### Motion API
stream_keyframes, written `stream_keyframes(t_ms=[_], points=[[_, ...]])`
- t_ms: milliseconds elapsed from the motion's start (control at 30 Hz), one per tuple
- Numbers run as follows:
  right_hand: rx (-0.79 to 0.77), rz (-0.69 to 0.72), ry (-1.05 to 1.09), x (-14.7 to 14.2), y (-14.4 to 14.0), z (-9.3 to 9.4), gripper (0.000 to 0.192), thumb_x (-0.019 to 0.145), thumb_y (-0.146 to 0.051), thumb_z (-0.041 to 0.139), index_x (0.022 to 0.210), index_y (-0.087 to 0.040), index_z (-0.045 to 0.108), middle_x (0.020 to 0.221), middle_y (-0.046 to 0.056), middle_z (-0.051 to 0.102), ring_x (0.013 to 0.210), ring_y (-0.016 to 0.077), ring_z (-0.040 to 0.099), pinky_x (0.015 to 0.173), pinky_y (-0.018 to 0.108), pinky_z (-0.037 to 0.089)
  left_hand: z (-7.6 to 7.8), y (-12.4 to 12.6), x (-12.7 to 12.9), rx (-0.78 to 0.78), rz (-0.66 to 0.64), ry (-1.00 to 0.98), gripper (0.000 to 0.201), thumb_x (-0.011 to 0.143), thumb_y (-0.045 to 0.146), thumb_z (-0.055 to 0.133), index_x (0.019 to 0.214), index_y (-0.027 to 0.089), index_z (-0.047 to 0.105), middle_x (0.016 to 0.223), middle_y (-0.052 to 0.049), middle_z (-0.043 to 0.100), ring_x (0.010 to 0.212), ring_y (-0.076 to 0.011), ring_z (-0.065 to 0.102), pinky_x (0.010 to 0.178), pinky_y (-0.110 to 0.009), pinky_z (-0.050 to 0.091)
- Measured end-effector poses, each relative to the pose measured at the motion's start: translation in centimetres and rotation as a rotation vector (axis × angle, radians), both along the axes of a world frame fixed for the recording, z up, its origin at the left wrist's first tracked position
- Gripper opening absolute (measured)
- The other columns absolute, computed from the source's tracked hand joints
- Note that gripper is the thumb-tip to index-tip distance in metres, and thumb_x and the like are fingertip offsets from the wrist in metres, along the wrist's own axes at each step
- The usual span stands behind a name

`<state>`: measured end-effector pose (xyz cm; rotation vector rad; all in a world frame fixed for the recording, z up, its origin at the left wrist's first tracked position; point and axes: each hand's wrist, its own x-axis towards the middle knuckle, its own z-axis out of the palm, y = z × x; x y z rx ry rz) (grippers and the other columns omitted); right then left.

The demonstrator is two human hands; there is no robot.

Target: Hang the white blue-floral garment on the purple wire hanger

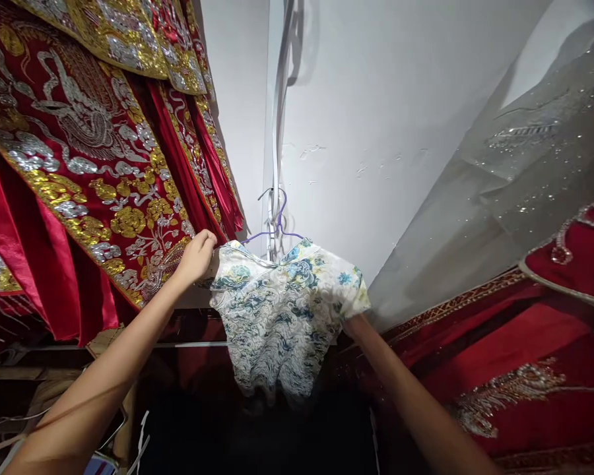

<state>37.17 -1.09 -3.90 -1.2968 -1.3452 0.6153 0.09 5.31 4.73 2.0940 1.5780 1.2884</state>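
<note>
A short-sleeved blouse (277, 323) with a blue, green and white floral print hangs in front of me on a purple hanger (280, 221). The hanger's hook stands by a white vertical strip (271, 165) at the wall. My left hand (198, 254) is closed at the blouse's left shoulder, fingers pinched on the edge of the fabric. On the other side, my right hand (355, 324) reaches up under the right sleeve. The sleeve covers its fingers, so their grip is hidden.
Red garments with gold and silver sequin embroidery (129, 218) hang on the left. To the right are a sheer sparkling grey fabric (525, 171) and a red beaded garment (534, 369). A white wall (376, 99) rises behind. Wooden slats (24, 373) lie at lower left.
</note>
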Motion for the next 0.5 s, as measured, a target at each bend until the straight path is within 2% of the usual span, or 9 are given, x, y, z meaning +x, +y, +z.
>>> stream_keyframes(t_ms=[67, 100, 167, 233, 300, 367, 433, 500], points=[[-0.021, -0.012, 0.113, 1.5, 0.1, 0.0, 0.069, 0.092, -0.076, 0.031, 0.118, -0.023, 0.067, 0.097, 0.012, 0.074, 0.089, 0.0287, 0.071, 0.071, 0.044, 0.061, -0.6, -0.8, -0.5, -0.076, -0.114, -0.01, 0.018, 0.088, 0.029, 0.046, 0.088, 0.019, 0.062, 0.082, -0.001, 0.065, 0.077, -0.0186, 0.059, 0.073, -0.029, 0.046], [-0.038, -0.017, 0.189, 2.1, 0.1, 0.3, 0.073, 0.088, -0.08, 0.032, 0.114, -0.022, 0.069, 0.091, 0.011, 0.074, 0.086, 0.0299, 0.072, 0.068, 0.044, 0.061, -0.7, -1.1, -0.4, -0.099, -0.175, -0.016, 0.017, 0.086, 0.028, 0.049, 0.09, 0.019, 0.063, 0.085, -0.002, 0.067, 0.079, -0.0188, 0.061, 0.074, -0.029, 0.047], [-0.061, -0.029, 0.32, 2.9, -0.2, 1.7, 0.065, 0.081, -0.078, 0.051, 0.106, -0.021, 0.069, 0.084, 0.009, 0.074, 0.081, 0.0293, 0.073, 0.065, 0.04, 0.061, -0.4, -1.5, 0.2, -0.097, -0.251, -0.053, 0.022, 0.086, 0.03, 0.053, 0.099, 0.017, 0.067, 0.098, -0.005, 0.071, 0.092, -0.0213, 0.064, 0.083, -0.031, 0.049], [-0.038, -0.047, 0.406, 2.8, -0.5, 4.0, 0.053, 0.074, -0.066, 0.071, 0.1, -0.02, 0.068, 0.081, 0.006, 0.073, 0.078, 0.0268, 0.073, 0.064, 0.035, 0.061, 0.7, -1.5, 1.2, -0.061, -0.293, -0.082, 0.033, 0.09, 0.033, 0.053, 0.116, 0.018, 0.067, 0.113, -0.007, 0.071, 0.105, -0.0236, 0.064, 0.094, -0.034, 0.048], [0.049, -0.094, 0.452, 2.0, -0.8, 6.6, 0.048, 0.075, -0.061, 0.074, 0.097, -0.02, 0.065, 0.081, 0.005, 0.072, 0.077, 0.0246, 0.073, 0.063, 0.031, 0.061, 2.4, -1.2, 2.5, -0.011, -0.341, -0.071, 0.04, 0.094, 0.036, 0.051, 0.129, 0.02, 0.062, 0.125, -0.008, 0.069, 0.115, -0.024, 0.062, 0.102, -0.036, 0.044], [0.137, -0.179, 0.518, 0.9, -1.3, 8.6, 0.047, 0.078, -0.061, 0.071, 0.099, -0.02, 0.063, 0.086, 0.005, 0.071, 0.079, 0.0229, 0.073, 0.062, 0.03, 0.061, 4.3, -0.9, 4.0, 0.028, -0.403, -0.021, 0.041, 0.096, 0.039, 0.049, 0.131, 0.021, 0.061, 0.131, -0.007, 0.066, 0.121, -0.0237, 0.059, 0.107, -0.037, 0.041], [0.163, -0.296, 0.587, -0.1, -2.4, 9.2, 0.05, 0.078, -0.062, 0.07, 0.105, -0.02, 0.061, 0.092, 0.005, 0.07, 0.08, 0.0214, 0.072, 0.061, 0.028, 0.061, 5.8, -0.7, 5.6, 0.065, -0.443, 0.026, 0.04, 0.097, 0.04, 0.049, 0.129, 0.02, 0.063, 0.131, -0.007, 0.066, 0.12, -0.0235, 0.06, 0.105, -0.036, 0.042], [0.13, -0.392, 0.618, -1.0, -4.6, 8.0, 0.052, 0.079, -0.063, 0.068, 0.109, -0.021, 0.062, 0.094, 0.006, 0.07, 0.08, 0.0223, 0.072, 0.059, 0.029, 0.061, 6.7, -0.9, 7.0, 0.098, -0.456, 0.065, 0.038, 0.098, 0.04, 0.048, 0.127, 0.019, 0.063, 0.121, -0.007, 0.07, 0.11, -0.0222, 0.063, 0.097, -0.034, 0.046]])
